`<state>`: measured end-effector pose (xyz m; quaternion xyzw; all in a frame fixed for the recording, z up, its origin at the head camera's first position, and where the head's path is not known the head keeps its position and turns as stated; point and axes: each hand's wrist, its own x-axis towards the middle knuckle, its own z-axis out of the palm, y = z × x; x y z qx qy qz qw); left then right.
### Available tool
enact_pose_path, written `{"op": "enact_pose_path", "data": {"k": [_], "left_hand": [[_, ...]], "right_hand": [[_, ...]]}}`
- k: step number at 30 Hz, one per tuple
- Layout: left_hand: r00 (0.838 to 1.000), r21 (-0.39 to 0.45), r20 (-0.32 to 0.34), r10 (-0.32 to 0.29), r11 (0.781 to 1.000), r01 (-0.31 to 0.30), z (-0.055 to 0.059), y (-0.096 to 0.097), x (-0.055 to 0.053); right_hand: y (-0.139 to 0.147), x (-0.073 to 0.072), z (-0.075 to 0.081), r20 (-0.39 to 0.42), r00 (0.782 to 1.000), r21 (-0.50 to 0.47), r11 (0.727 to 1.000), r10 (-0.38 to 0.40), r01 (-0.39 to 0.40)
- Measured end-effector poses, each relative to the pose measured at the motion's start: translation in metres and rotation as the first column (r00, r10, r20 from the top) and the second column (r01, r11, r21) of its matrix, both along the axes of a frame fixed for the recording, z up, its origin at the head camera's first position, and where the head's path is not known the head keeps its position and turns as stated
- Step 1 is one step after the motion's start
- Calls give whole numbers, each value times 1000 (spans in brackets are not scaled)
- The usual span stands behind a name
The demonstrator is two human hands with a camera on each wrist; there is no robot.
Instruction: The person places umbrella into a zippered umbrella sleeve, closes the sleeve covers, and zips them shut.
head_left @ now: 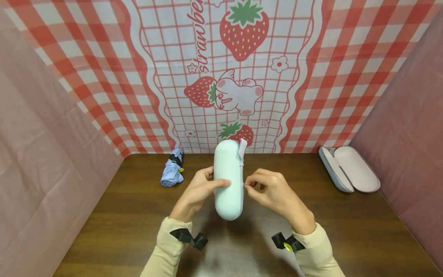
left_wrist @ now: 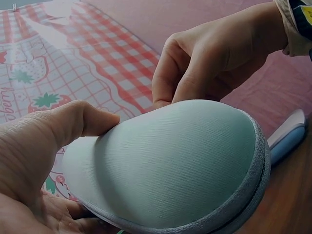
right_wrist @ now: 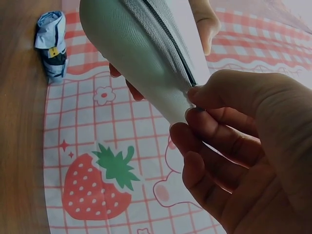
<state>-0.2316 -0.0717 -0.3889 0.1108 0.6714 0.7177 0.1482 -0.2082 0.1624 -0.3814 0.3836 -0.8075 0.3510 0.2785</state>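
Note:
Above the table, my left hand grips a mint-green zippered glasses case, its thumb lying across the front. The oblong case is upright in the head view, with a pale strap loop at its upper right edge. At the right edge, my right hand pinches the zipper pull between thumb and forefinger. In the right wrist view the dark zipper runs down the case's side to those fingertips, which mostly hide the pull. The left wrist view shows the rounded end and grey zipper border.
A folded blue umbrella with a dark band lies at the table's back left. An open pale hard case sits at the back right. Behind the brown table hangs a strawberry-print cloth, with pink cloth at both sides.

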Motion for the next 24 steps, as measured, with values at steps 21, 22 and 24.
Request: {"op": "enact_pose_path", "data": {"k": [21, 22, 24], "left_hand": [[999, 18, 27, 43, 999, -44, 2, -3, 0], [999, 18, 27, 45, 999, -45, 2, -3, 0], [998, 19, 26, 48, 999, -49, 2, -3, 0]], "right_hand": [[-3, 2, -1, 31, 999, 17, 1000, 10, -10], [-3, 2, -1, 32, 999, 17, 1000, 13, -13], [-4, 3, -1, 32, 999, 19, 1000, 17, -18]]}}
